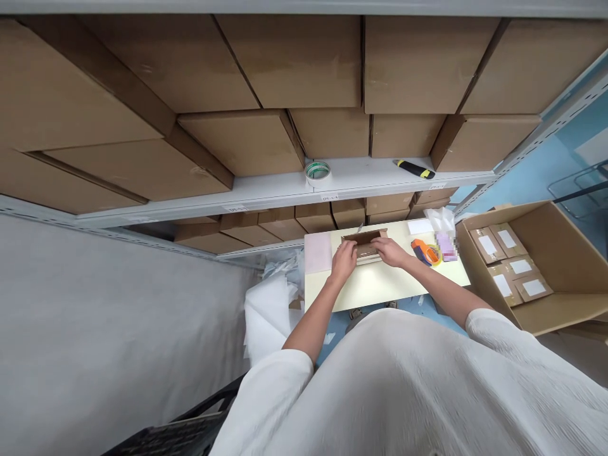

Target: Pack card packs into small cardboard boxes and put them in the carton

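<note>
Sm. carton (366, 249) sits on the tabletop (375, 288), toward its far edge, a bit L of its ctr, top open. L hand (344, 258) has fingers curled on the carton's L end; R hand (390, 251) grips nr its R end, both at the near rim. Exact thumb placement too small to tell.

Handling, my guess: thin cardbd, prob. light, contents can't be made out. Walls stiff-ish along the folds, flaps bendy, so mid-panel would dent if squeezed. Not very slippery, not fragile. Best hold: opp. ends, at corners/folds, w/ light, even pressure.

Tape dispenser (427, 252) is on the tabletop's R part, pink sheet (317, 252) at its L end; lg. carton (577, 253) w/ labelled boxes (516, 266) stands just R of the tabletop.
</note>
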Motion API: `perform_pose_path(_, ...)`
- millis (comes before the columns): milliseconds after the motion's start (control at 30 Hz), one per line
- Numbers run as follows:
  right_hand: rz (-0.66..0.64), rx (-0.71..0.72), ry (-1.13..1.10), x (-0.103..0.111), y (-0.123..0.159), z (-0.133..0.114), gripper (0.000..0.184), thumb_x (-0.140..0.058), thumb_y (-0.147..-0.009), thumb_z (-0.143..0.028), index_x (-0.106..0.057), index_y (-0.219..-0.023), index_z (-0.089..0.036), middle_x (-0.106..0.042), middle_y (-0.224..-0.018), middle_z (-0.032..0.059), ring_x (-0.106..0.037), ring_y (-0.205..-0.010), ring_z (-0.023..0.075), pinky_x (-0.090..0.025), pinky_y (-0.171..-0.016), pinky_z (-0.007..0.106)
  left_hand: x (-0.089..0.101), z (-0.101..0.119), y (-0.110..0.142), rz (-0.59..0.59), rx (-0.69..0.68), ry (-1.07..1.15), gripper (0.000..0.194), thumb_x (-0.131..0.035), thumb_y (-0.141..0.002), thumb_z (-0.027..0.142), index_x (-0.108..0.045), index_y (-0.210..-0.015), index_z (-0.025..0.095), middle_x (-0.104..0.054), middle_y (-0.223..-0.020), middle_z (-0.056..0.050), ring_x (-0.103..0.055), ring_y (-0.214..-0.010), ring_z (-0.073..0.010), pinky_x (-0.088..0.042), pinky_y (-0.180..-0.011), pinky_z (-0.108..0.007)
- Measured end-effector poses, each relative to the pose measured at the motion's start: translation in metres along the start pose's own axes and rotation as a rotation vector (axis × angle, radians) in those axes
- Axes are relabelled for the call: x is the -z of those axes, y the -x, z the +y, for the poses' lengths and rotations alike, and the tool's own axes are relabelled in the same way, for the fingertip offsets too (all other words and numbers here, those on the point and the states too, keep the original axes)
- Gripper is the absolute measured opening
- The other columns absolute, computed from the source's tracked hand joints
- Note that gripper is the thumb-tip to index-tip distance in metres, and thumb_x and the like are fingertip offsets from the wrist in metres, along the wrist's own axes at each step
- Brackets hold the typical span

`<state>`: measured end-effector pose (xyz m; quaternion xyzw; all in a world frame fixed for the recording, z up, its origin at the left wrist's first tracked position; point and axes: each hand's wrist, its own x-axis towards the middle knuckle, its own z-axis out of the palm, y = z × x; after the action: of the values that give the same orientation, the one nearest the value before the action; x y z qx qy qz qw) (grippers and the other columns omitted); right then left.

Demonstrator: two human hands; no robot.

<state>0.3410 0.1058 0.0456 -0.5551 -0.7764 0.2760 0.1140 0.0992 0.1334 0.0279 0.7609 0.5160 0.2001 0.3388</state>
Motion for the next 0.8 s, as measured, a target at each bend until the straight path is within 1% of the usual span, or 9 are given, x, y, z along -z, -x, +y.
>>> perform_pose_path(100,-0.102,-0.041,0.128,0.002,-0.004,-0.010,0.039,-0.048,-0.106,-0.018,-0.074,-0.135,-0.020,-0.070,-0.141,0.0160,-0.063,-0.135,0.0330,-0.040,-0.124,0.053,-0.006,-0.009,0.002,-0.041,0.038,-0.040,0.039,-0.054,-0.101,0.020,-0.070,-0.136,0.024,-0.070,-0.136,-0.014,-0.064,-0.134,-0.0353,-0.050,-0.121,-0.052)
perform_pose_path(200,-0.052,-0.200,0.238,0.002,0.001,-0.012,0.034,-0.047,-0.110,-0.027,-0.073,-0.129,-0.015,-0.070,-0.135,0.0222,-0.064,-0.130,0.0365,-0.038,-0.122,0.053,-0.012,-0.025,0.010,-0.084,0.070,-0.047,0.043,-0.061,-0.095,0.019,-0.070,-0.137,0.022,-0.069,-0.140,-0.015,-0.062,-0.137,-0.0359,-0.048,-0.123,-0.052)
perform_pose_path(267,-0.025,-0.278,0.291,0.003,0.004,-0.008,0.037,-0.047,-0.110,-0.028,-0.070,-0.133,-0.011,-0.066,-0.141,0.0271,-0.061,-0.133,0.0394,-0.039,-0.121,0.054,-0.015,-0.034,0.015,-0.118,0.073,-0.051,0.050,-0.067,-0.089,0.019,-0.068,-0.139,0.021,-0.063,-0.150,-0.016,-0.056,-0.146,-0.0370,-0.045,-0.127,-0.052)
perform_pose_path(333,-0.030,-0.306,0.314,0.003,0.007,0.000,0.043,-0.051,-0.108,-0.029,-0.063,-0.144,-0.009,-0.057,-0.157,0.0295,-0.056,-0.141,0.0421,-0.040,-0.120,0.056,-0.019,-0.042,0.020,-0.144,0.068,-0.054,0.057,-0.073,-0.083,0.019,-0.067,-0.140,0.021,-0.055,-0.161,-0.016,-0.047,-0.156,-0.0383,-0.040,-0.132,-0.052)
perform_pose_path(433,-0.082,-0.299,0.275,0.004,0.007,0.014,0.069,-0.068,-0.100,-0.038,-0.048,-0.162,-0.016,-0.033,-0.179,0.0236,-0.044,-0.154,0.0450,-0.041,-0.121,0.059,-0.023,-0.048,0.024,-0.153,0.047,-0.054,0.053,-0.077,-0.081,0.019,-0.070,-0.133,0.022,-0.047,-0.169,-0.015,-0.038,-0.163,-0.0392,-0.037,-0.135,-0.053)
perform_pose_path(533,-0.148,-0.298,0.210,0.006,0.002,0.029,0.100,-0.085,-0.085,-0.052,-0.040,-0.171,-0.028,-0.016,-0.186,0.0159,-0.038,-0.159,0.0470,-0.045,-0.120,0.060,-0.027,-0.052,0.026,-0.149,0.015,-0.063,0.038,-0.076,-0.081,0.016,-0.073,-0.120,0.021,-0.044,-0.170,-0.016,-0.037,-0.163,-0.0396,-0.039,-0.134,-0.055)
perform_pose_path(600,-0.198,-0.291,0.204,0.006,-0.005,0.038,0.116,-0.090,-0.077,-0.059,-0.033,-0.174,-0.034,-0.007,-0.188,0.0123,-0.035,-0.160,0.0472,-0.047,-0.119,0.059,-0.030,-0.055,0.026,-0.140,0.002,-0.068,0.033,-0.075,-0.082,0.013,-0.073,-0.114,0.021,-0.045,-0.169,-0.016,-0.040,-0.162,-0.0394,-0.042,-0.133,-0.055)
perform_pose_path(700,-0.303,-0.288,0.249,0.006,-0.017,0.048,0.136,-0.094,-0.071,-0.062,-0.015,-0.179,-0.038,0.004,-0.189,0.0094,-0.032,-0.160,0.0479,-0.048,-0.118,0.059,-0.035,-0.059,0.026,-0.117,-0.008,-0.073,0.031,-0.071,-0.083,0.009,-0.072,-0.112,0.019,-0.046,-0.168,-0.017,-0.046,-0.157,-0.0388,-0.047,-0.128,-0.055)
perform_pose_path(800,-0.382,-0.304,0.307,0.002,-0.027,0.056,0.147,-0.096,-0.069,-0.061,-0.003,-0.180,-0.038,0.005,-0.189,0.0097,-0.034,-0.157,0.0489,-0.049,-0.117,0.058,-0.040,-0.064,0.028,-0.095,-0.014,-0.059,0.031,-0.069,-0.086,0.009,-0.072,-0.115,0.018,-0.045,-0.168,-0.017,-0.048,-0.156,-0.0376,-0.050,-0.126,-0.054)
